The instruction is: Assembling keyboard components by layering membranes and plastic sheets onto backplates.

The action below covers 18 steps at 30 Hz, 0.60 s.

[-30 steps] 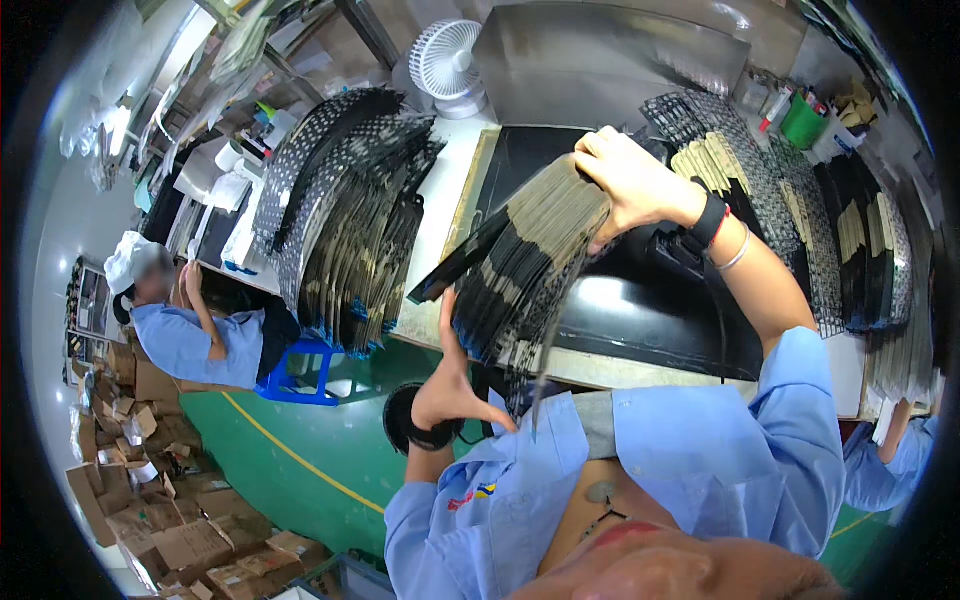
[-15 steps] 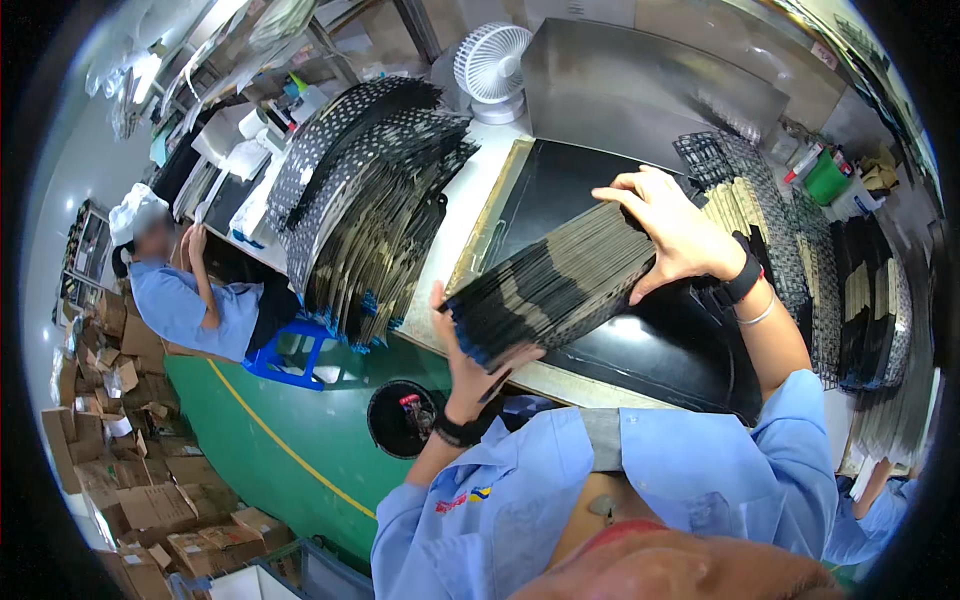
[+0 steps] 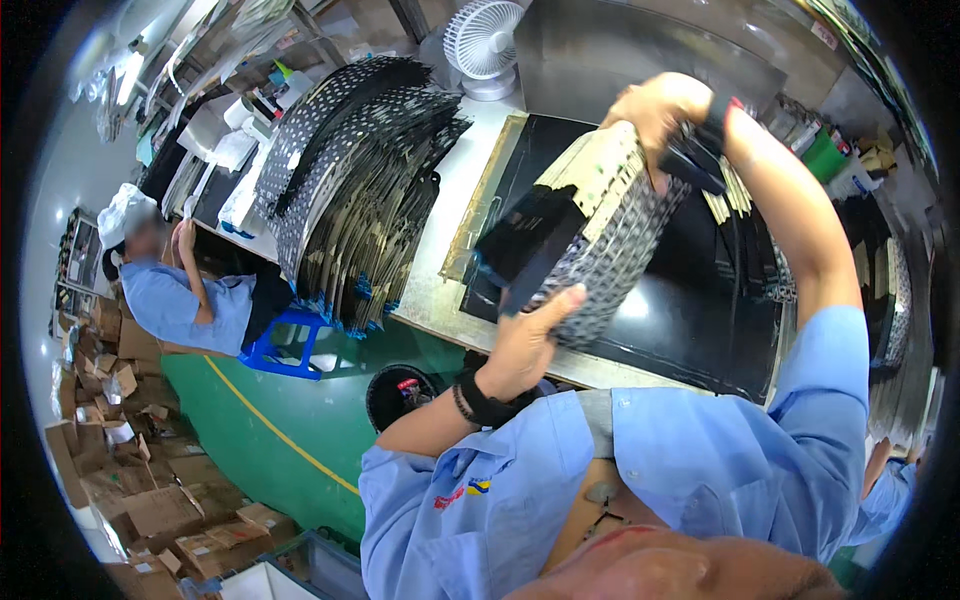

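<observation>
Both hands grip one thick stack of long perforated strips (image 3: 590, 235), dark with pale edges, lifted and tilted above a black mat (image 3: 700, 300). My left hand (image 3: 530, 345) holds the stack's near lower end, thumb across the strips. My right hand (image 3: 655, 105) clamps the far upper end; a black band sits on that wrist. Blue sleeves cover both upper arms.
A large fanned pile of perforated strips (image 3: 370, 180) lies on the table at left. A white desk fan (image 3: 485, 45) stands at the back. More strip stacks (image 3: 890, 300) line the right. A seated person in blue (image 3: 185, 295) is at left, with cardboard boxes (image 3: 130, 490) on the floor.
The stack has been raised and swung more upright, its far end now high under my right hand. My view has moved closer to the table.
</observation>
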Tool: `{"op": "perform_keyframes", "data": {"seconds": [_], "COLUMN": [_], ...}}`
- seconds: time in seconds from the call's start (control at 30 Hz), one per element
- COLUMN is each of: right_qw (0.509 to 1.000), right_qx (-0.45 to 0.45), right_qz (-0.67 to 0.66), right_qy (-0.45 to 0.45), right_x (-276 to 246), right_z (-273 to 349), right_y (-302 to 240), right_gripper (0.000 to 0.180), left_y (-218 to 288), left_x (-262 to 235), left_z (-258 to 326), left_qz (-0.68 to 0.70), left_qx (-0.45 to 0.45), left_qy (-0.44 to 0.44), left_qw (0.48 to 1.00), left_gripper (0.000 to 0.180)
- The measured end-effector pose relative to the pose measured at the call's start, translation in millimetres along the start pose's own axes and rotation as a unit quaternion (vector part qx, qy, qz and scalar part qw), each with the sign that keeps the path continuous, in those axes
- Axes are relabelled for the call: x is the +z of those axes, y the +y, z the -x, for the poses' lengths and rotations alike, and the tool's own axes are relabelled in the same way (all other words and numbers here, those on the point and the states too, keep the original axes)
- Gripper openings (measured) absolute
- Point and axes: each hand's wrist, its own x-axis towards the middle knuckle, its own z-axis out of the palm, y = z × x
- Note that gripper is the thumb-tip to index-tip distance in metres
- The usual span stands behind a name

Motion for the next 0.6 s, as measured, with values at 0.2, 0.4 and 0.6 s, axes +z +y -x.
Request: {"op": "perform_keyframes", "data": {"seconds": [0.2,0.4,0.6], "right_qw": [0.959,0.904,0.822], "right_qx": [0.188,0.125,0.028], "right_qz": [0.200,0.336,0.252], "right_qy": [-0.070,0.233,0.511], "right_x": [-6,13,49], "right_z": [-98,-46,44], "right_y": [3,-11,-63], "right_gripper": [0.043,0.087,0.076], "left_y": [-22,-21,58], "left_x": [16,17,-8], "left_z": [-7,-6,35], "left_qz": [0.076,-0.019,-0.483], "left_qx": [-0.123,-0.165,-0.061], "left_qy": [-0.027,-0.108,-0.246], "left_qw": [0.989,0.980,0.838], "left_gripper": [0.036,0.042,0.035]}}
